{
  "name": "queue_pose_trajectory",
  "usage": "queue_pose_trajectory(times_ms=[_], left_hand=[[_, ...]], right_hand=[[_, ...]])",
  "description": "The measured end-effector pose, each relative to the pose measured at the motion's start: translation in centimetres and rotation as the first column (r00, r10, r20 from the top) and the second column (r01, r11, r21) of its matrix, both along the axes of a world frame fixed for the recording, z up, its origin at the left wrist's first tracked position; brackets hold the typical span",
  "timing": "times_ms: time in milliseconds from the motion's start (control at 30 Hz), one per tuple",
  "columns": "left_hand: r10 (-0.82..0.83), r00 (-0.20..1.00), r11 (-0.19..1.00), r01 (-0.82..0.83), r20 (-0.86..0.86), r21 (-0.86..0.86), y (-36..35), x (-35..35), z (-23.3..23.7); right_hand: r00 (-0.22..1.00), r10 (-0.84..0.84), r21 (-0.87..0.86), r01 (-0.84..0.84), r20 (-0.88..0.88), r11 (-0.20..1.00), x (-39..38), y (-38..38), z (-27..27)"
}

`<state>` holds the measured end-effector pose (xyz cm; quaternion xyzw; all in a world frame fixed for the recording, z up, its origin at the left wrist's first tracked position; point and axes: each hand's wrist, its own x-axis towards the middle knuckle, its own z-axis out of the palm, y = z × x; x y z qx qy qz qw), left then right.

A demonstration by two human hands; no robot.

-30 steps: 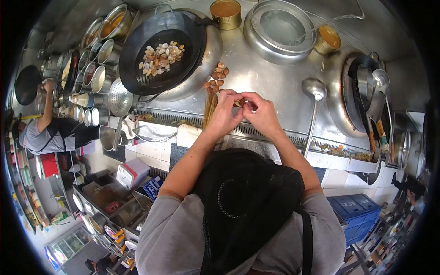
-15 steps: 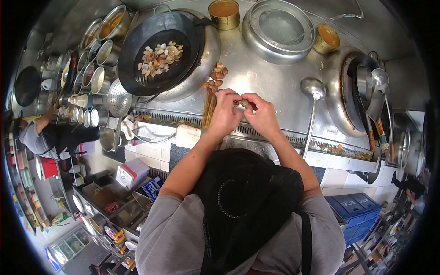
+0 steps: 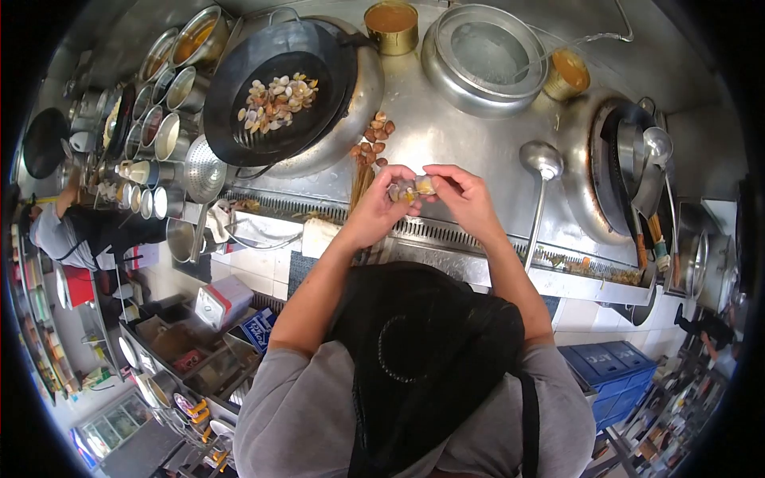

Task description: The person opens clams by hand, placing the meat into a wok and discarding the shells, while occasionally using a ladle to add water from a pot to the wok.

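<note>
My left hand [image 3: 374, 213] is curled around an opened clam [image 3: 401, 193], whose pale inside and a yellowish bit show between the fingers. My right hand [image 3: 468, 205] pinches a clam shell half [image 3: 425, 186] right beside it, above the front edge of the steel counter. Several closed brown clams [image 3: 373, 142] lie in a small heap just beyond my left hand. Behind that hand is a bamboo brush [image 3: 360, 185], partly covered. To the left, a black wok [image 3: 231, 131] holds a pile of opened clams [image 3: 279, 103].
A ladle [image 3: 542, 162] rests on the counter to the right. Farther back stand a steel pot [image 3: 446, 84] and open cans [image 3: 391, 32]. A perforated skimmer [image 3: 205, 170] and several metal containers are at the left, where another person [image 3: 64, 235] stands. A drain grate [image 3: 458, 237] runs along the front.
The clam between my hands has come open, with a shell half now in my right fingers. Both hands have drawn slightly toward me, and the right has moved a little to the right.
</note>
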<state>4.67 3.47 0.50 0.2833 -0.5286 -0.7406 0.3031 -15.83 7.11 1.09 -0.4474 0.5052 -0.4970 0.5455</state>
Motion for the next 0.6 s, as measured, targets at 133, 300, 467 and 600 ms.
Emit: queue_pose_trajectory(times_ms=[133,300,467,600], left_hand=[[0.033,0.999,0.997,-0.030,0.043,-0.074,0.4,0.0,4.8],[-0.003,0.986,0.976,0.038,0.166,-0.212,-0.3,0.3,4.2],[-0.004,0.990,0.996,0.016,0.140,-0.086,-0.4,0.0,3.2],[-0.035,0.996,0.933,0.061,0.078,-0.354,0.9,-0.7,12.9]], right_hand=[[1.000,0.028,-0.094,-0.026,0.014,0.995,0.1,0.3,3.0],[0.998,0.017,-0.091,-0.022,-0.057,0.996,0.6,-0.3,2.3],[0.994,0.029,-0.109,-0.040,-0.104,0.993,-0.5,-0.1,2.0],[0.915,-0.333,-0.111,0.316,-0.225,0.942,-6.9,0.8,-0.8]])
